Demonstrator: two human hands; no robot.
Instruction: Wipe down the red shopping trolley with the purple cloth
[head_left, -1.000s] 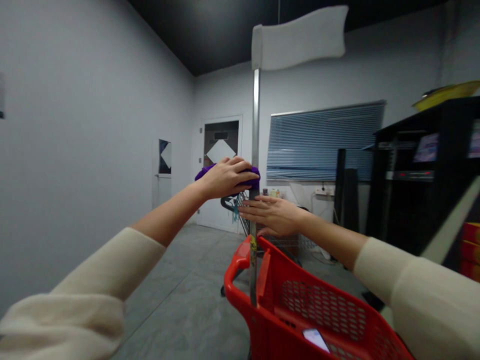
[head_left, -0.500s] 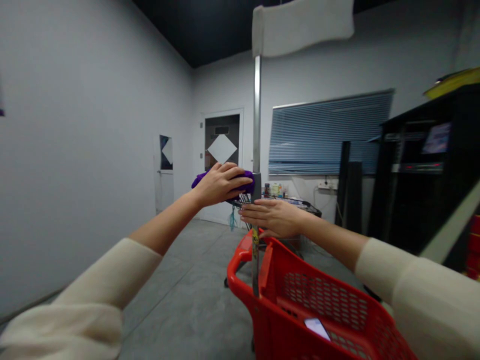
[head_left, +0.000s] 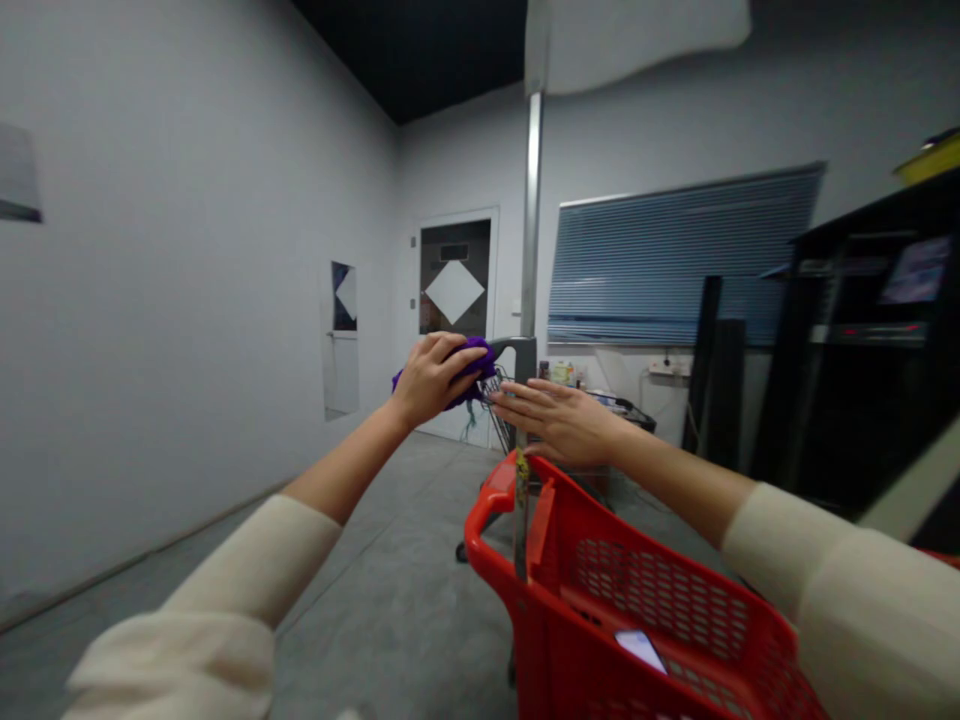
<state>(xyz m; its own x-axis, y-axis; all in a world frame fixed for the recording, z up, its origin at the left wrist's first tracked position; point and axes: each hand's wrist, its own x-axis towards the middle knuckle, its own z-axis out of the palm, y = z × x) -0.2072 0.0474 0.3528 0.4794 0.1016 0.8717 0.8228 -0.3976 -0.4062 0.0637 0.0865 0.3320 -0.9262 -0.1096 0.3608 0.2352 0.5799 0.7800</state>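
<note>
My left hand (head_left: pixel 439 375) is closed over a bunched purple cloth (head_left: pixel 472 358), at the grey arm that juts out from a bracket (head_left: pixel 525 358) on an upright metal pole (head_left: pixel 532 220). My right hand (head_left: pixel 562 420) lies across the pole just below the bracket, its fingers stretched out and pointing left. The pole rises from a red plastic shopping cart (head_left: pixel 540 650), beside its handle. A whitish panel (head_left: pixel 637 45) tops the pole, cut off by the upper edge. Inside the cart lies a phone (head_left: pixel 640 650) with a lit screen.
Behind the pole stands another, dark-framed cart (head_left: pixel 630 410) with small items near it. A door (head_left: pixel 454 290) and a window with blue blinds (head_left: pixel 675 265) are in the back wall. Dark shelving (head_left: pixel 862 330) stands at the right. Grey floor (head_left: pixel 390 580) stretches left of the cart.
My left hand with the purple cloth has slid left, away from the pole, uncovering more of the grey arm. My right hand stays at the pole. The view has shifted slightly.
</note>
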